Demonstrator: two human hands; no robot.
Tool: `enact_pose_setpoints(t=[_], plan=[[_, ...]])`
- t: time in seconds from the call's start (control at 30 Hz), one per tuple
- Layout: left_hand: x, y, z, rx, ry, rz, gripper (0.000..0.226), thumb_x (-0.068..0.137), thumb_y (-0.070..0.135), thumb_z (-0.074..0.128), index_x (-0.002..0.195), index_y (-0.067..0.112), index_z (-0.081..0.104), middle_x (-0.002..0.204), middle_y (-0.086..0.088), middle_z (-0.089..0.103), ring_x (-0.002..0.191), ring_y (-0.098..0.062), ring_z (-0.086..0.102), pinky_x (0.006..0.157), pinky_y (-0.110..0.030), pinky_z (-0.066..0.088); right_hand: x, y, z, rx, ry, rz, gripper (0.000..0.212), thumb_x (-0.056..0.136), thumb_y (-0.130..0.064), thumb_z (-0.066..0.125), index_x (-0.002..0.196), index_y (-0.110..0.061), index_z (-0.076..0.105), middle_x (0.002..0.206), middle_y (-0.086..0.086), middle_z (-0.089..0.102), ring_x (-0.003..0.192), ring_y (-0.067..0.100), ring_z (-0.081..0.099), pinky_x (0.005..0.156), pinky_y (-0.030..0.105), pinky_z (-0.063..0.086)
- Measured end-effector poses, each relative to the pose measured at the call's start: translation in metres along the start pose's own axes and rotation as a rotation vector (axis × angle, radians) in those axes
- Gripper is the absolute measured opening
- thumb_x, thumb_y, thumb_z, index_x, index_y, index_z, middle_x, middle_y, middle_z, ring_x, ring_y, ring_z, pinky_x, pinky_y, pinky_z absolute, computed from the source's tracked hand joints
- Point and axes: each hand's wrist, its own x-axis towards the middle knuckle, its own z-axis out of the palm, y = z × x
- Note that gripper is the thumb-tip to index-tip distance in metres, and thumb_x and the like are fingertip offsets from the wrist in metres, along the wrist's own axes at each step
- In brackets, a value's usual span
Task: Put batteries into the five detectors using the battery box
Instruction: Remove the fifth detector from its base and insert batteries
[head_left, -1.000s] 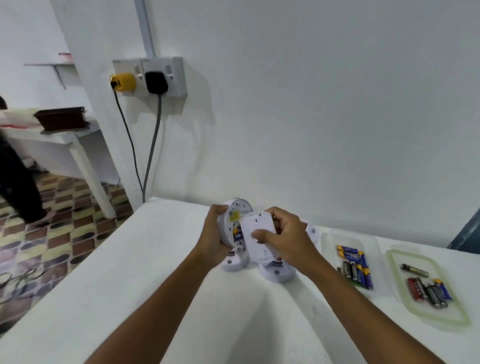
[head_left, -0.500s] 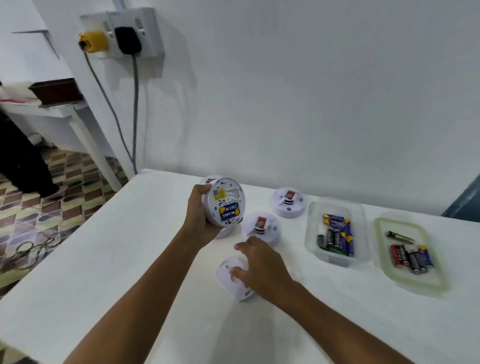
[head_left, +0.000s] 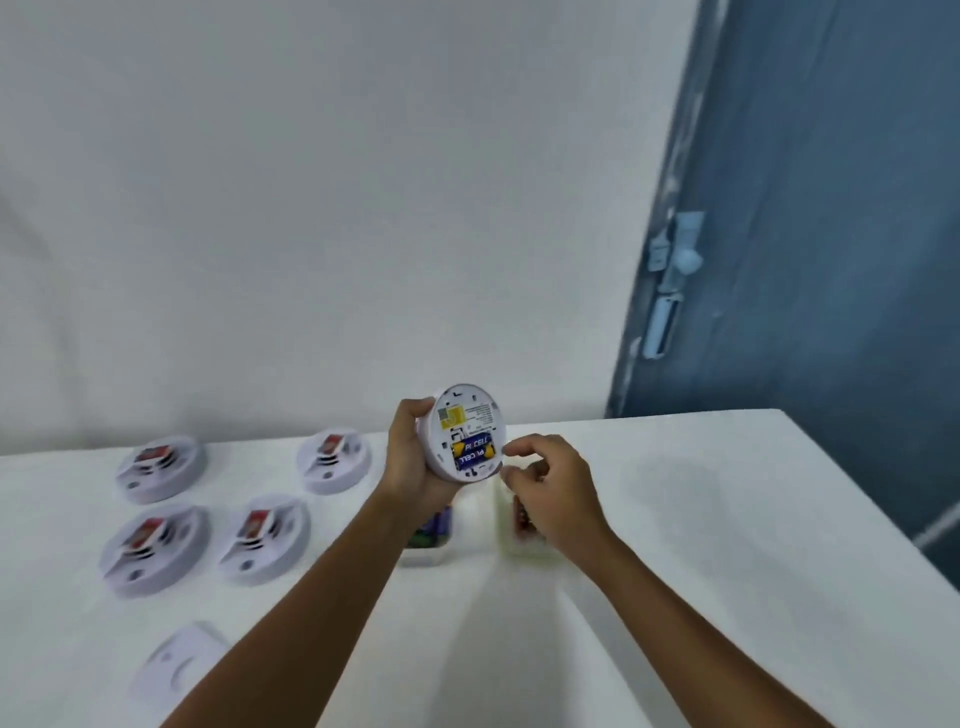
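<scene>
My left hand grips a round white detector above the table, its back turned to me. Two blue and yellow batteries sit in its open compartment. My right hand hovers just right of the detector with loosely curled fingers; nothing shows between them. Several more detectors lie on the table at left, each showing a red patch. The battery box lies mostly hidden under my left forearm.
A loose white cover plate lies at the near left. A second clear container sits under my right hand. The white table ends at right beside a blue door. A white wall stands behind.
My right hand left the cover plate on the table and rose to the detector's right edge. My view swung right, away from the wall socket. My left hand still holds the detector.
</scene>
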Motion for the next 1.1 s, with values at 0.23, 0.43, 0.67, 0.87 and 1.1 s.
enact_pose_setpoints(t=[0.23, 0.43, 0.67, 0.87, 1.1], plan=[[0.028, -0.047, 0.042, -0.026, -0.004, -0.026, 0.053, 0.074, 0.039, 0.047, 0.114, 0.008, 0.062, 0.11, -0.019, 0.061, 0.102, -0.035, 0.055, 0.089, -0.046, 0.044, 0.007, 0.03, -0.047, 0.136, -0.004, 0.098, 0.02, 0.086, -0.008, 0.064, 0.103, -0.016, 0.069, 0.103, 0.0, 0.068, 0.07, -0.001, 0.061, 0.059, 0.01, 0.046], [0.029, -0.064, 0.048, -0.017, 0.048, 0.111, 0.043, 0.087, 0.031, 0.031, 0.112, 0.017, 0.063, 0.099, -0.012, 0.067, 0.09, -0.028, 0.059, 0.074, -0.037, 0.047, 0.012, 0.031, -0.047, 0.285, -0.039, 0.21, 0.016, 0.085, -0.01, 0.065, 0.101, -0.016, 0.067, 0.095, -0.001, 0.071, 0.079, 0.007, 0.067, 0.064, 0.024, 0.054], [0.019, -0.07, 0.049, 0.0, 0.07, 0.184, 0.044, 0.088, 0.029, 0.025, 0.111, 0.02, 0.062, 0.096, -0.011, 0.067, 0.085, -0.026, 0.059, 0.064, -0.031, 0.049, 0.02, 0.038, -0.044, 0.321, -0.098, 0.224, 0.02, 0.082, -0.02, 0.074, 0.091, -0.006, 0.063, 0.091, 0.008, 0.072, 0.083, 0.021, 0.07, 0.067, 0.032, 0.059], [0.016, -0.068, 0.05, -0.028, 0.105, 0.234, 0.042, 0.09, 0.028, 0.026, 0.111, 0.019, 0.062, 0.094, -0.011, 0.066, 0.084, -0.025, 0.058, 0.067, -0.032, 0.049, 0.024, 0.035, -0.039, 0.398, -0.055, 0.232, 0.02, 0.08, -0.019, 0.075, 0.083, -0.008, 0.059, 0.089, 0.011, 0.071, 0.081, 0.023, 0.071, 0.062, 0.03, 0.057], [0.017, -0.068, 0.052, 0.098, 0.173, 0.272, 0.058, 0.066, 0.031, 0.047, 0.121, 0.019, 0.057, 0.103, -0.011, 0.063, 0.087, -0.025, 0.059, 0.068, -0.032, 0.05, 0.03, 0.03, -0.034, 0.451, 0.114, 0.242, 0.016, 0.076, -0.001, 0.075, 0.08, -0.007, 0.06, 0.086, 0.015, 0.067, 0.073, 0.029, 0.069, 0.06, 0.036, 0.058]])
